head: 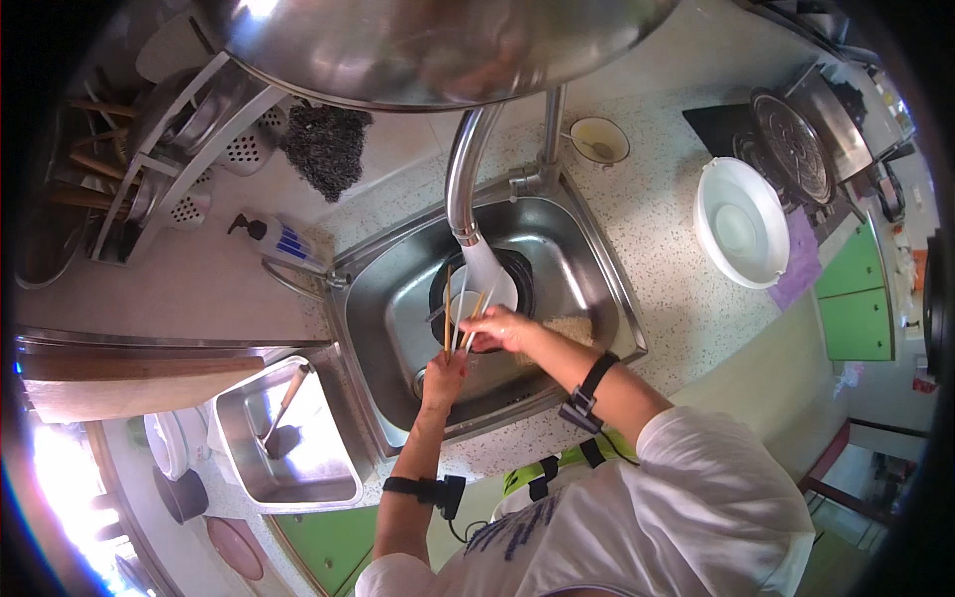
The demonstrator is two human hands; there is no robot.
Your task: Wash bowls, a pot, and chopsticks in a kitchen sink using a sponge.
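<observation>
Over the steel sink (pixel 406 261), my left hand (pixel 445 379) grips the lower ends of several chopsticks (pixel 448 313), some wooden and some white, that fan upwards. My right hand (pixel 498 328) is just to the right, its fingers closed around the chopsticks at mid-length. A stream of water runs from the curved faucet (pixel 460 179) beyond them, onto white bowls (pixel 498 280) in a dark round pan (pixel 524 267). A beige mesh cloth (pixel 571 328) lies in the sink at the right, partly behind my right forearm.
A white basin (pixel 776 231) and a small bowl with a spoon (pixel 623 142) stand on the right counter. A soap pump bottle (pixel 287 242) is at the left. A ladle (pixel 292 392) lies in a steel tray (pixel 328 433). A large metal surface (pixel 433 67) overhangs the top.
</observation>
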